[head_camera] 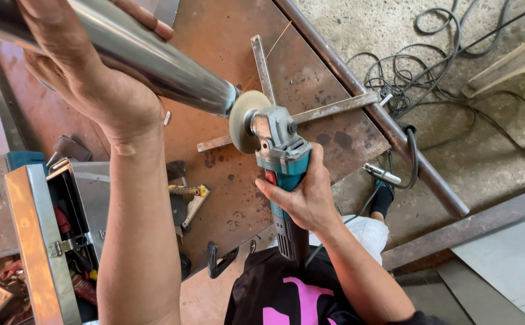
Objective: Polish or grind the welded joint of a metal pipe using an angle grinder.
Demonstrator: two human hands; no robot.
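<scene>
- Left hand (87, 72) wrapped around shiny steel pipe (154, 57), at 11 o'clock.
- Right hand (301, 195) grips teal angle grinder (283, 159), centre frame.
- Grinder disc (242, 120) touches the pipe end.
- Rusty metal table (226, 36) beneath; open toolbox (45, 235) at 8 o'clock.

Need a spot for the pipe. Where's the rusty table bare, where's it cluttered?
Bare: rusty table plate above the crossed flat bars, and the strip below them toward the near edge. Crowded: open metal toolbox and loose tools at left; tangled cables on the floor at right.

No packages, labels, signs or screens anywhere in view.
</scene>
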